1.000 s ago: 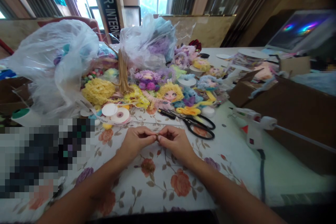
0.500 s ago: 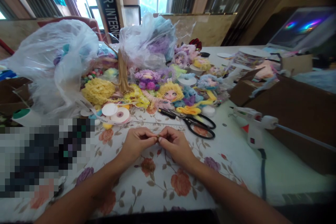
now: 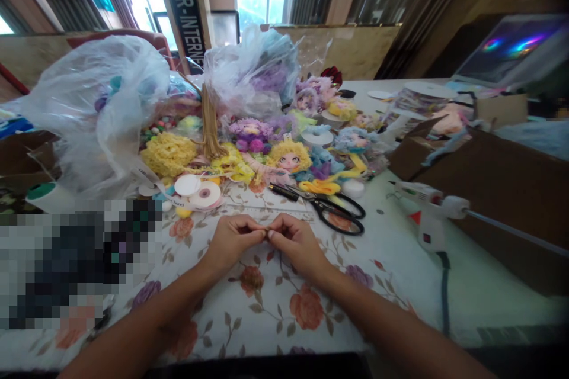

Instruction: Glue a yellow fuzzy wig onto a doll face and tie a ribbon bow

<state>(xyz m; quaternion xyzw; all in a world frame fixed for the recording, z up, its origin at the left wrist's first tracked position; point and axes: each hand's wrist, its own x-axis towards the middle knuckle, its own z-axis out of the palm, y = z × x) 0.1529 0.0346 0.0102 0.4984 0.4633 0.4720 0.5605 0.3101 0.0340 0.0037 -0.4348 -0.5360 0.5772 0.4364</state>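
Note:
My left hand (image 3: 237, 238) and my right hand (image 3: 294, 243) meet fingertip to fingertip above the flowered cloth (image 3: 267, 325). Thumb and forefinger of each are pinched together around something very small and brownish, mostly hidden by the fingers; its kind does not show. Just beyond the right hand lie black-handled scissors (image 3: 340, 213), with a black pen-like stick (image 3: 283, 192) by their blades. Behind the hands sits a doll head with curly yellow hair (image 3: 290, 157). Left of it are a ribbon roll (image 3: 207, 195) and a ball of fluffy yellow yarn (image 3: 168, 155).
A white glue gun (image 3: 429, 207) stands at the right, its cord running toward me, beside a cardboard box (image 3: 498, 201). Clear plastic bags (image 3: 120, 77) of craft pieces pile up at the back left. A green-topped thread cone (image 3: 44, 195) stands at the left.
The view has shifted very slightly. Both hands stay pinched together in almost the same place, and nothing else on the table has visibly moved.

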